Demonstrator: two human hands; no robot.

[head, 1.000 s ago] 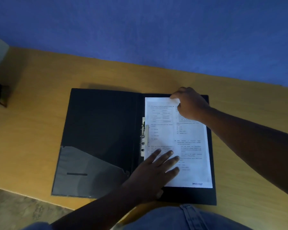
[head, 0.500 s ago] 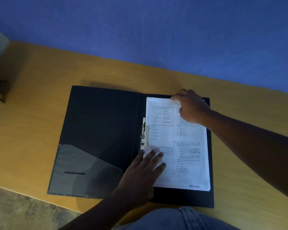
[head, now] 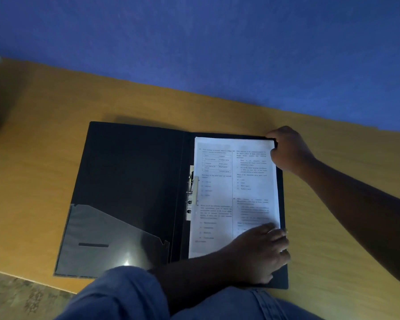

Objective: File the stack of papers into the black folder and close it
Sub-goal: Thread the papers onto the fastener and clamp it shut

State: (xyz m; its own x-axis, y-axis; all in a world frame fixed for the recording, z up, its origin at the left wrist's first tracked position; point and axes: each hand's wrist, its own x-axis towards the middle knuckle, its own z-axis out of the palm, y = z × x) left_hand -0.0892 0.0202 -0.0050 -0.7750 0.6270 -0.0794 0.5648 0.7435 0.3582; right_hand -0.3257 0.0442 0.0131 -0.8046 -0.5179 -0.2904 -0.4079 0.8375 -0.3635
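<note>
— Starting nearest the body, what's the left hand (head: 261, 252) doing?

— It lies flat with fingers spread, pressing the near right corner of the stack of papers (head: 234, 195), fingertips reaching the folder's right edge.

— And the papers themselves?

— They sit on the right-hand half of the open black folder (head: 134, 176), long axis running away from the person, left edge beside the metal clip (head: 191, 192) at the spine. I can't tell whether the clip bites the sheets or just lies alongside them.

— Farther out?

— The right hand (head: 289, 148) is curled at the far right corner of the stack, thumb and fingers seemingly pinching that corner; whether they grip paper alone or the folder's edge too is hidden.

— So what does closing hinge on?

— The free cover lies to the left of the spine, flat on the wooden table (head: 32, 139), with its clear pocket (head: 106, 239) on the near end. Both hands are right of the spine. The left hand looks nearer to that cover, so I'd judge it the one to swing the flap across.
</note>
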